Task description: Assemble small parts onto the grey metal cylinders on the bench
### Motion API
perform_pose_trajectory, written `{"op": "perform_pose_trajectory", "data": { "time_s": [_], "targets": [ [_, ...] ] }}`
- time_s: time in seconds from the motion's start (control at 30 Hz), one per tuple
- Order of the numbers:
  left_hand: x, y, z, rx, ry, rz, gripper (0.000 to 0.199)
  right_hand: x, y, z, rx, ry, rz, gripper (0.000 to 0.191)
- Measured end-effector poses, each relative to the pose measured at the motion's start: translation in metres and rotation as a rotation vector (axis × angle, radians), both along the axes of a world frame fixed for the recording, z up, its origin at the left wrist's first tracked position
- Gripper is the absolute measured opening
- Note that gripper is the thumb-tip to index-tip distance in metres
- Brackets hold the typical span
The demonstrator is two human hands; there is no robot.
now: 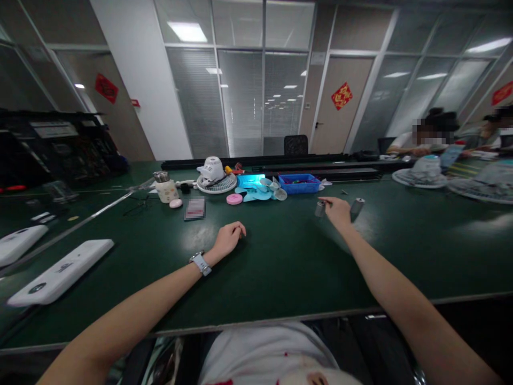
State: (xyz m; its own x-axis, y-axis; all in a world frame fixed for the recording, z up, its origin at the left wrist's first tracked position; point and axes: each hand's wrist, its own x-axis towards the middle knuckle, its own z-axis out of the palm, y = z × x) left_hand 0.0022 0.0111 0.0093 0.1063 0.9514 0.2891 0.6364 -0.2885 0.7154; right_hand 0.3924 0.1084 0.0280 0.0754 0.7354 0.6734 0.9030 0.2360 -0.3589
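My right hand (pixel 337 211) reaches out over the table, its fingertips closed at the top of a small grey cylinder (pixel 319 209). That cylinder stands upright or nearly so; whether it touches the table I cannot tell. A second, similar grey cylinder (pixel 357 206) stands just right of the same hand, slightly tilted in view. Their exact kind is too small to make out. My left hand (pixel 230 238) rests on the green table (pixel 276 267), fingers curled in, with nothing visible in them. A watch is on that wrist.
Along the back lie a white fan (pixel 211 170), light-blue fan blades (pixel 256 192), a lit phone (pixel 251 181), a blue tray (pixel 300 184) and a pink disc (pixel 234 199). A patterned jar (pixel 166 190) and white devices (pixel 62 271) are leftward. People (pixel 420 141) sit far right.
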Motion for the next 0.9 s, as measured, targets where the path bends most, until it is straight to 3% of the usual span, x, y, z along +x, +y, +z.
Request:
{"op": "perform_pose_trajectory", "data": {
  "time_s": [0.2, 0.47, 0.9],
  "targets": [
    [-0.0003, -0.0008, 0.0005, 0.0, -0.003, -0.011, 0.027, -0.004, 0.0008, 0.0005, 0.139, 0.079, 0.034, 0.035],
    [0.0015, -0.0031, 0.0038, -0.02, 0.0, -0.007, 0.027, -0.0081, 0.003, -0.0039, 0.052, 0.047, 0.067, 0.035],
    [-0.0009, -0.0004, -0.0003, -0.012, 0.006, -0.025, 0.028, -0.0034, 0.0059, -0.0043, 0.002, 0.069, 0.001, 0.03]
  ]
}}
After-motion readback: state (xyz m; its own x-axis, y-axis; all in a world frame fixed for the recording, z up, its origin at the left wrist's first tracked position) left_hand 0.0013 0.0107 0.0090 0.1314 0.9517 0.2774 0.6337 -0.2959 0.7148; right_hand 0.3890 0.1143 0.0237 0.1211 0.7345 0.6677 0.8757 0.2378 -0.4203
